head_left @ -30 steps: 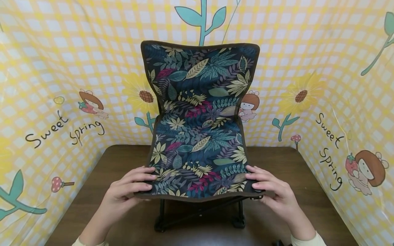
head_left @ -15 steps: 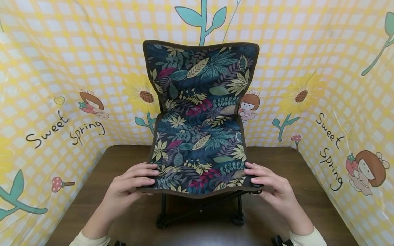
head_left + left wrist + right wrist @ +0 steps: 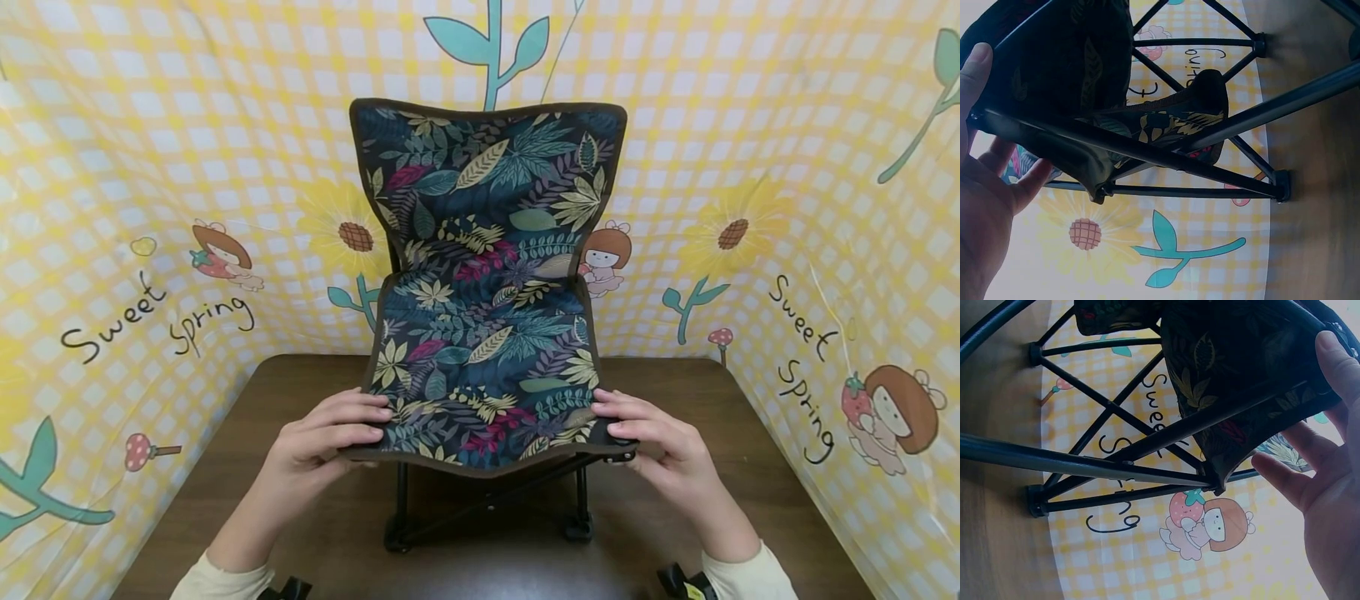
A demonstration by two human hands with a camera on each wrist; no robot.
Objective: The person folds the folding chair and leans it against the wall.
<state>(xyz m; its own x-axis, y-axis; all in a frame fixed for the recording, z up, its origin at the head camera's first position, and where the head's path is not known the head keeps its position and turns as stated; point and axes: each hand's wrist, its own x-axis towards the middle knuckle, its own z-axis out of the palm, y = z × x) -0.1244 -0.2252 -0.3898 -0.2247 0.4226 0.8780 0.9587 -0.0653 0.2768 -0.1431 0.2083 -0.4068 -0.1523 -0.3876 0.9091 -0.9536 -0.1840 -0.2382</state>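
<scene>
Dark leaf-print fabric (image 3: pixel 483 358) sits pinched in my left hand (image 3: pixel 315 446) and right hand (image 3: pixel 666 446), fingers over the chair's (image 3: pixel 487 300) front seat corners, thumbs beneath; matching pressure should keep it level, midway between the table's (image 3: pixel 753 454) left and right edges.

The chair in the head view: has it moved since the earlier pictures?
Yes, the chair has shifted slightly away from the wearer, toward the far edge of the table.
</scene>
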